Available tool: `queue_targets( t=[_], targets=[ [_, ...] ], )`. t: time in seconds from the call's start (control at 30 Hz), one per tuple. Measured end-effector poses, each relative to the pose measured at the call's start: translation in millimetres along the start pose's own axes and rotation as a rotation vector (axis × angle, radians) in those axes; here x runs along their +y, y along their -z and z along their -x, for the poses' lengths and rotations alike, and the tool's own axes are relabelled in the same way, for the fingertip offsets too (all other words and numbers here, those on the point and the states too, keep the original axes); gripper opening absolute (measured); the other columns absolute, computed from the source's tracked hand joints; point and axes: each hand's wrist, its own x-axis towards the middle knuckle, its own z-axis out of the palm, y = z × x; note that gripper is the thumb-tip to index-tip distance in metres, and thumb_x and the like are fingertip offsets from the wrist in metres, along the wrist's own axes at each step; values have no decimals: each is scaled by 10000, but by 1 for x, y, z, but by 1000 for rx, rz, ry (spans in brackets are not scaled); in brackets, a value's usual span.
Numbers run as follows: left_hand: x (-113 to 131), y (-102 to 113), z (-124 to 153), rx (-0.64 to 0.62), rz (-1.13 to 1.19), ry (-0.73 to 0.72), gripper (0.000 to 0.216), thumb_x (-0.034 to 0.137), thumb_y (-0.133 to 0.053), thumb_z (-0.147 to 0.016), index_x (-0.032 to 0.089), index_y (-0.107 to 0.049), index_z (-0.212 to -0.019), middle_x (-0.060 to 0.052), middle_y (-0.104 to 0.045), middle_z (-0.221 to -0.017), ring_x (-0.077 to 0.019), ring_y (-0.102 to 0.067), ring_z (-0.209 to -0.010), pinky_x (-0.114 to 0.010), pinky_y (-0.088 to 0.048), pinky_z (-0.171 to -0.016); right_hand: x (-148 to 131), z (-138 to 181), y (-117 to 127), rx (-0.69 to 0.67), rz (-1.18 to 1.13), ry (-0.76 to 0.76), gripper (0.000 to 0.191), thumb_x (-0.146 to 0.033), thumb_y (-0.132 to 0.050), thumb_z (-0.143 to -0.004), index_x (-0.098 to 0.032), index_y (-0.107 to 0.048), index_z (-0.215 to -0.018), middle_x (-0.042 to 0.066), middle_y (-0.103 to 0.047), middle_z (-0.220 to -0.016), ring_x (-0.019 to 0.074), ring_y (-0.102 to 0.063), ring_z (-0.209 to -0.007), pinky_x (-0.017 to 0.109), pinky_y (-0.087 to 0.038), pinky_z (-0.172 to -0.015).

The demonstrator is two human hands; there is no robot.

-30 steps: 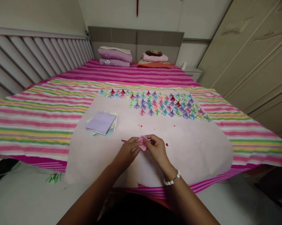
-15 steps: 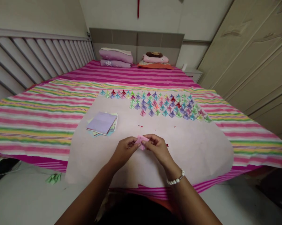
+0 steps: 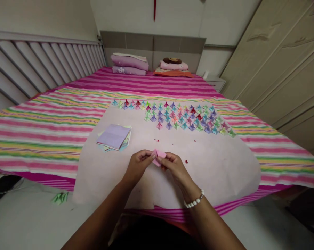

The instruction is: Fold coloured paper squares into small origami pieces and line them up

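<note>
A small folded piece of pink origami paper (image 3: 160,155) is held up between both hands, above a large pale sheet (image 3: 214,180). My left hand (image 3: 141,164) pinches its left edge between thumb and fingers. On the other side, my right hand (image 3: 173,164) grips the lower right part, its thumb lying on the paper's face. A stack of square coloured paper (image 3: 113,136), lilac on top, lies ahead and to the left. Beyond the hands stand rows of small folded paper pieces (image 3: 184,125) in many colours.
Tiny red scraps (image 3: 186,161) dot the pale sheet. Underneath is a bed with a striped cover (image 3: 42,139). Folded purple bedding (image 3: 129,62) sits by the headboard (image 3: 177,45). A green folded paper (image 3: 59,198) lies on the floor at left; a slatted rail (image 3: 55,59) runs along that side.
My right hand has shifted slightly down and its fingers have moved round the pink paper's edge. The paper has turned a little, and a red scrap at right is uncovered.
</note>
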Motion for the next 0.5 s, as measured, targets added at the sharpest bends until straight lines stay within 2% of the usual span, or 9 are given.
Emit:
queue_targets(
  t=[0.2,0.33,0.4,0.5],
  targets=[
    [-4,-2,-2,-25,46,12,291,389,-744,-673,139,-676,-806,-24,-694,-718,-145,-635,-682,-270,-507,-687,4,0,-3,5,22,-13,339,-436,-813,-573,-166,-609,-559,-51,-511,-453,81,-408,-425,227,-297,-446],
    [-8,-4,-6,52,101,16,514,345,-808,-578,139,-602,-1001,-4,-674,-713,-144,-636,-655,-264,-500,-635,5,1,-4,-34,56,-14,353,-439,-814,-571,-170,-590,-528,-53,-508,-457,76,-391,-430,225,-289,-442],
    [-8,-5,-8,46,93,38,557,358,-803,-579,138,-597,-1048,4,-668,-703,-144,-628,-641,-262,-488,-618,7,2,-4,-39,70,-8,351,-442,-807,-584,-169,-594,-527,-50,-514,-461,77,-393,-435,224,-289,-443],
    [-5,-6,-7,-2,7,62,331,409,-740,-653,130,-666,-815,1,-642,-647,-130,-585,-608,-248,-452,-592,8,4,-4,-33,84,-8,330,-442,-799,-605,-166,-626,-557,-40,-542,-472,82,-412,-438,224,-302,-445]
  ],
)
